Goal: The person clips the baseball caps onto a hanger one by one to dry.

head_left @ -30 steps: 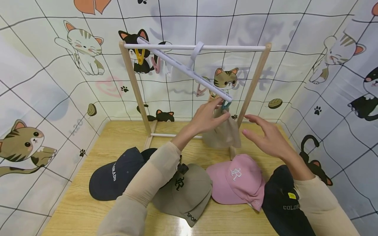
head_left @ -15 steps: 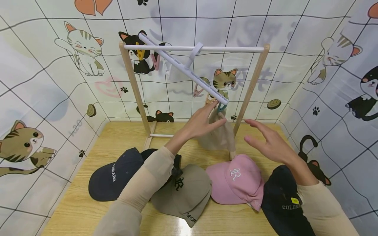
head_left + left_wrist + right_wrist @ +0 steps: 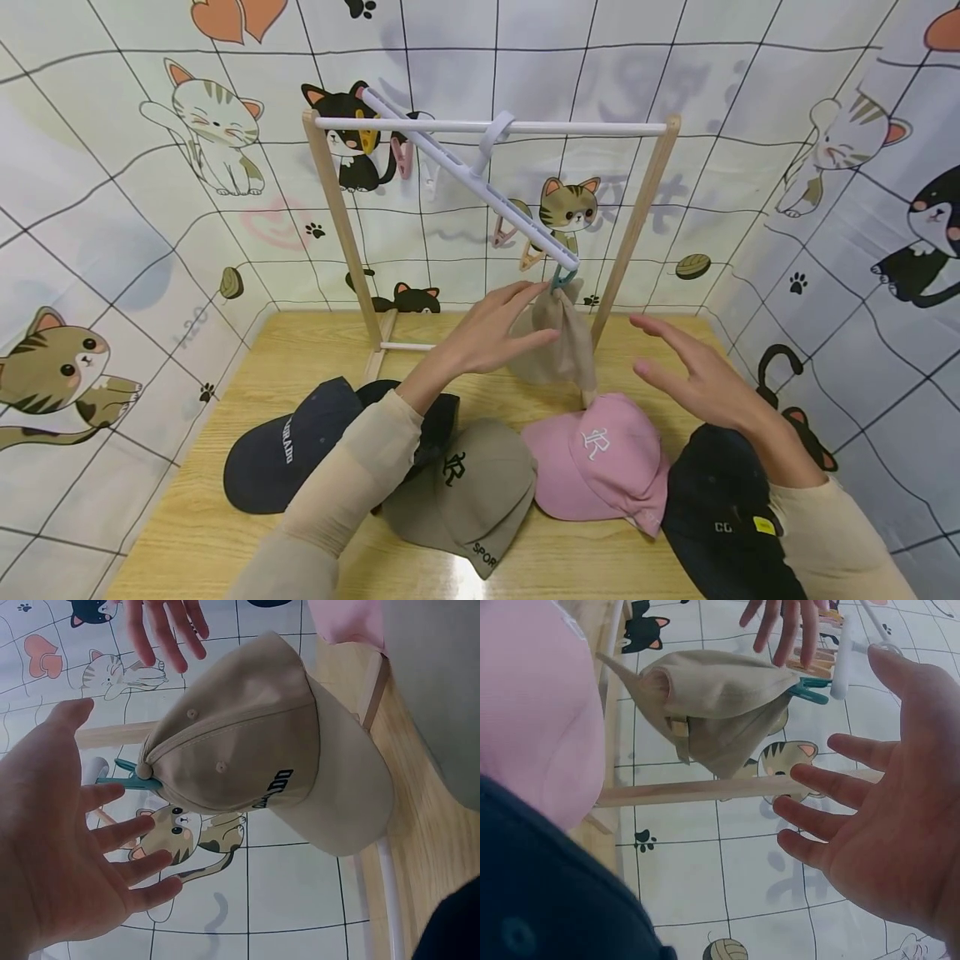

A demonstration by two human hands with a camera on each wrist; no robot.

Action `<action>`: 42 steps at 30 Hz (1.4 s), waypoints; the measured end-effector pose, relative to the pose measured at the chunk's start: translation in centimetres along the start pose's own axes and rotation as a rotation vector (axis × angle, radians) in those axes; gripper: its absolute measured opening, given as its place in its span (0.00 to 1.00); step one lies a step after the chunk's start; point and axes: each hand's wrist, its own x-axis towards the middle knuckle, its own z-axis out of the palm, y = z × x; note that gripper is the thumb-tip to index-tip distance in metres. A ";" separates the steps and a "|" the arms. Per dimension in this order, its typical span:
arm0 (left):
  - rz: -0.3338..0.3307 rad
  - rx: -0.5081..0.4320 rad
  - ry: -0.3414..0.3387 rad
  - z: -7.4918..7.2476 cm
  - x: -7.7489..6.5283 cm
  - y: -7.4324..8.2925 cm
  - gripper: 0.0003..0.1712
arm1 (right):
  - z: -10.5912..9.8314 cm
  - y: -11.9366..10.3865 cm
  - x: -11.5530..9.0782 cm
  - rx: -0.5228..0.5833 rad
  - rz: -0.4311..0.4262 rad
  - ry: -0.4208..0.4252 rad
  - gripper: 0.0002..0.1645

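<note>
A beige cap [image 3: 558, 337] hangs by its crown from a teal clip [image 3: 564, 277]. That clip sits at the low end of a white clip hanger [image 3: 480, 185], which slants down to the right from the rack's top bar. My left hand [image 3: 495, 332] is spread just left of the cap and clip. In the left wrist view, a gap shows between the left palm and the cap [image 3: 240, 742]. My right hand [image 3: 705, 383] is held out to the right of the cap, apart from it, fingers extended. From the right wrist view, the cap's back strap [image 3: 679, 735] is visible.
The wooden rack [image 3: 339, 225] stands at the table's back. Along the front lie a navy cap [image 3: 288, 454], an olive cap [image 3: 480, 492], a pink cap [image 3: 600, 462] and a black cap [image 3: 720, 500]; another dark cap [image 3: 438, 425] is partly under my left arm. Spare clips [image 3: 401, 158] hang from the hanger.
My left hand has drawn back left and down from the clip. My right hand has shifted slightly right and down. The hanger's low end with the cap has swung slightly left.
</note>
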 end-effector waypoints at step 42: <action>0.080 0.005 0.060 1.0 -9.6 -2.4 0.45 | -1.8 8.9 -8.3 -0.051 0.269 -0.110 0.37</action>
